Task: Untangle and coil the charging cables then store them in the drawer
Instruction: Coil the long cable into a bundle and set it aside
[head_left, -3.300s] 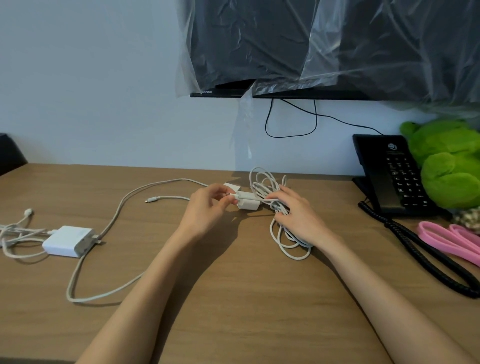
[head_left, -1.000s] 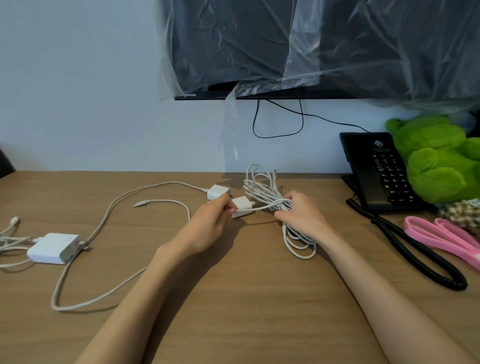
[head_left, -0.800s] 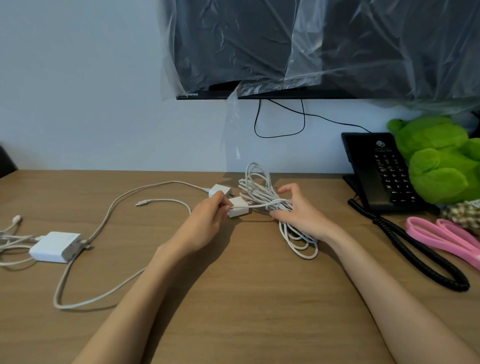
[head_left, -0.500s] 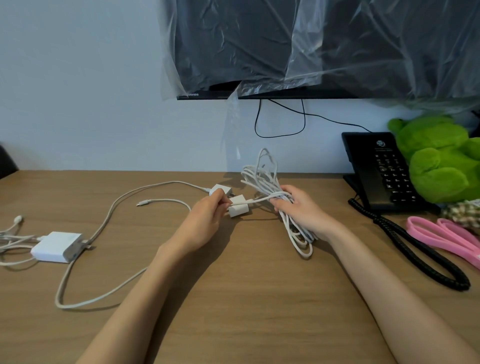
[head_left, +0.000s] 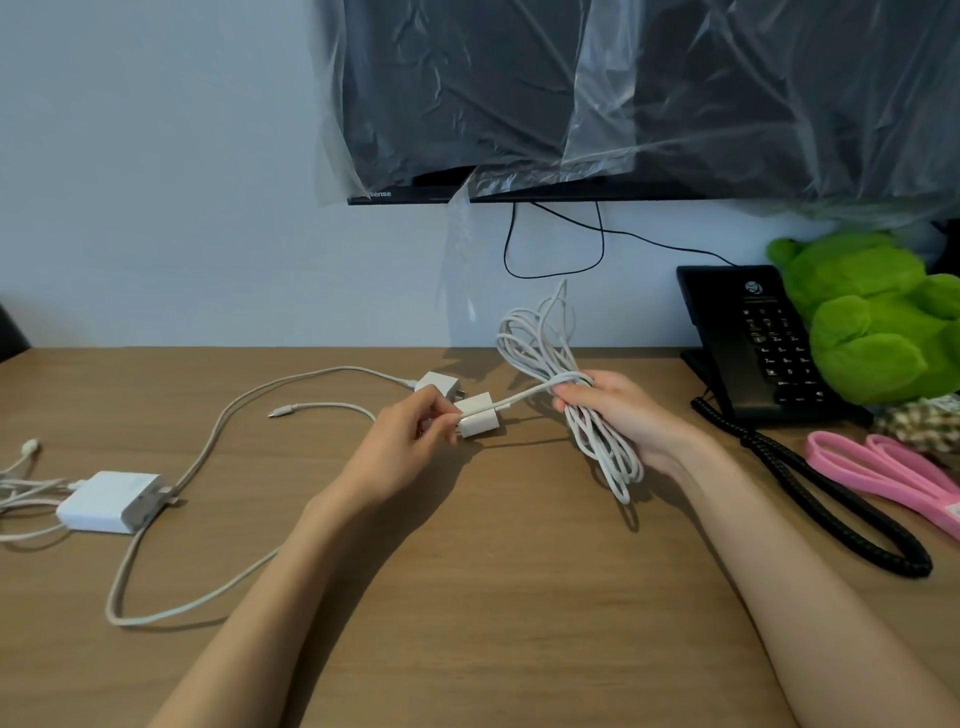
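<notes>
Right hand (head_left: 618, 415) wraps its fingers round the waist of the coiled white cable (head_left: 540, 343), which is lifted off the bench (head_left: 519, 597) just left of the desk phone (head_left: 753, 338). Left hand (head_left: 410, 436), further left of the phone, pinches the white plug adapter (head_left: 478, 415) at the cable's end, with a short run of cord stretched between. So the hands are apart, each clamped on its own part of the same cable.

Here's the danger: the loops fan out loose above and below the fist, and nothing binds them. Slacken that grip and the coil likely springs open. Tug the adapter too hard and the tail may drag a loop out of the bundle, or cinch a knot.

Watch the second adapter (head_left: 439, 384) too, lying just behind the pinched one. Its beige cable (head_left: 218, 441) trails away from the phone, past the multi-port charger (head_left: 109, 501), and a careless sweep could snag it. The phone's curly cord (head_left: 810, 493) lies near the dangling loops, so they could catch there. No drawer is in view, so I can't tell where this bundle has to travel.
</notes>
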